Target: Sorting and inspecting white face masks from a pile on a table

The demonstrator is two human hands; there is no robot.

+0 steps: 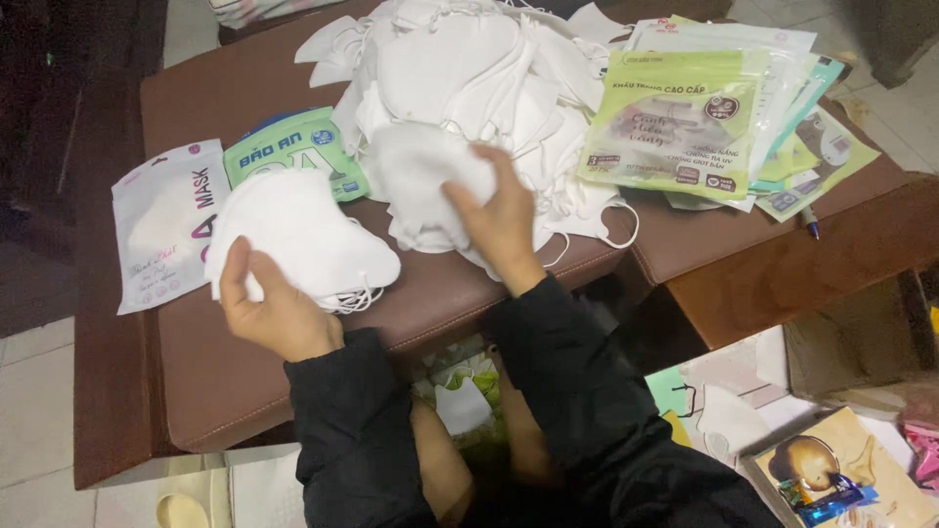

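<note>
From the head view, the left hand [277, 311] is curled shut around a small stack of white masks [298, 240], with the thumb on the near side and the fingers hidden behind the stack. The ear loops of these masks hang down just right of this hand. The right hand [501, 217] is partly open, and its fingers press on one white mask [425, 176] at the near edge of the big heap of white masks [469, 78], which lies on the brown table [225, 381] just past this hand. To the left of the left hand lies a white mask bag [161, 225], and a green mask bag [293, 147] sits just behind the held stack. To the right of the right hand is a pile of green bags [685, 122]. Both arms wear black sleeves [587, 391].
</note>
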